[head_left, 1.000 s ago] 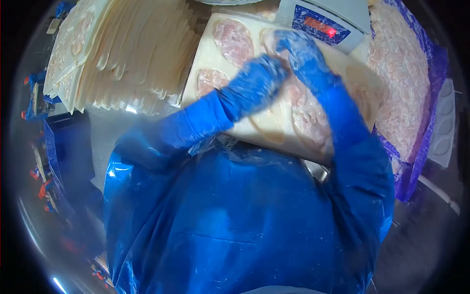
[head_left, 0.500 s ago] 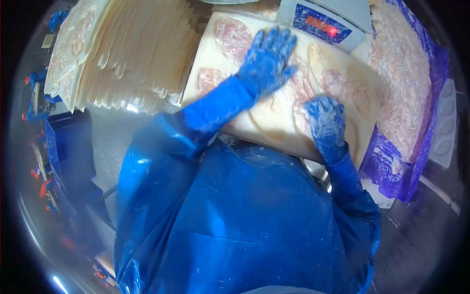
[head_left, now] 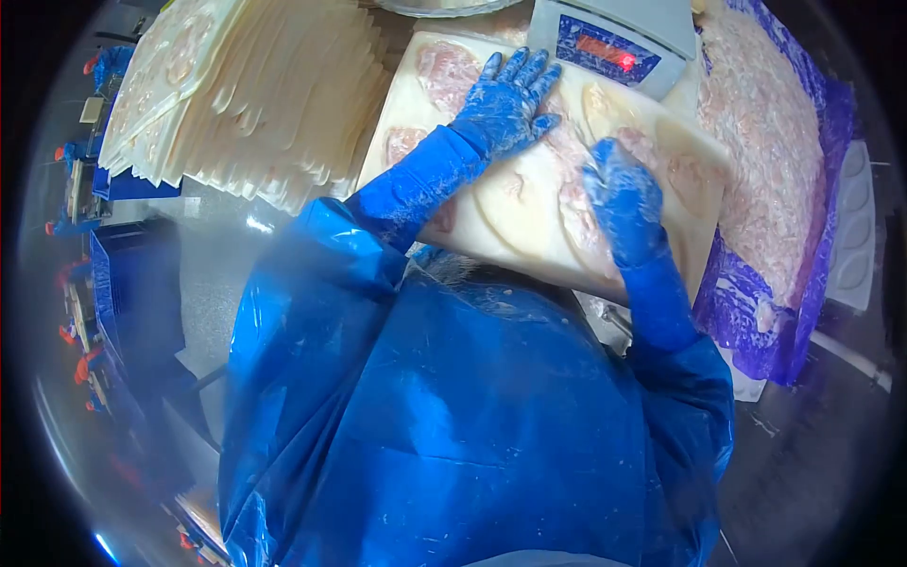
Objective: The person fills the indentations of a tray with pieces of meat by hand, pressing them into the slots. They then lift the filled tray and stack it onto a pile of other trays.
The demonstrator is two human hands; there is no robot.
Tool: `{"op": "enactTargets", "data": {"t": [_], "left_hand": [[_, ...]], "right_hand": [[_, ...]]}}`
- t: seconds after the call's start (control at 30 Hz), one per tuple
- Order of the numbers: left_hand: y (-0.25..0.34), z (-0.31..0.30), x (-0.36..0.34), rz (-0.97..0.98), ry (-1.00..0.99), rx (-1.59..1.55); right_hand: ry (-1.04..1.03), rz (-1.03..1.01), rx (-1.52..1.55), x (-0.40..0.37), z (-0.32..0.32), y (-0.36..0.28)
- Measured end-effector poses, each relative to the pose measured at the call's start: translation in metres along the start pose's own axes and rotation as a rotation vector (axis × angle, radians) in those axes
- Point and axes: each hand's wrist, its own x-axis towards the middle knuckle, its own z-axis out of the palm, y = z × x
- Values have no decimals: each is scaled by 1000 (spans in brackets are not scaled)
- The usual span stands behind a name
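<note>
- Where the view drops toward the wearer's body, a shiny blue apron (head_left: 472, 406) and long blue sleeves fill the foreground.
- Ahead of it sits a tilted white mould tray (head_left: 542, 175) with shallow oval hollows, several filled with pale pink raw meat (head_left: 446, 77); one near the front edge shows mostly bare.
- On the tray's left part, the gloved left hand (head_left: 505, 113) lies flat, fingers spread, grasping nothing.
- The gloved right hand (head_left: 626, 200) is curled at the meat right of centre; whether it grips any cannot be told.
- To the left stands a thick row of pale sheets (head_left: 274, 94); to the right, a large meat heap (head_left: 761, 142) on purple film (head_left: 742, 307).
- Beyond the tray, a scale (head_left: 628, 24) glows red, its digits unreadable.
- Far left, small blurred people in blue.
</note>
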Motion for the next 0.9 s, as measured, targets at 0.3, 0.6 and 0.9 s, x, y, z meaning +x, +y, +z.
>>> {"op": "enactTargets", "data": {"t": [0.3,0.6,0.9], "left_hand": [[-9,-38,-71,198,-94,-296],[-42,-104,-130,-260,221,-731],[12,-88,-116,94,-311,-2]], "right_hand": [[39,512,1041,15,-40,-8],[-179,-364,-49,-9,-8,-49],[-191,-238,86,-52,-17,-58]]}}
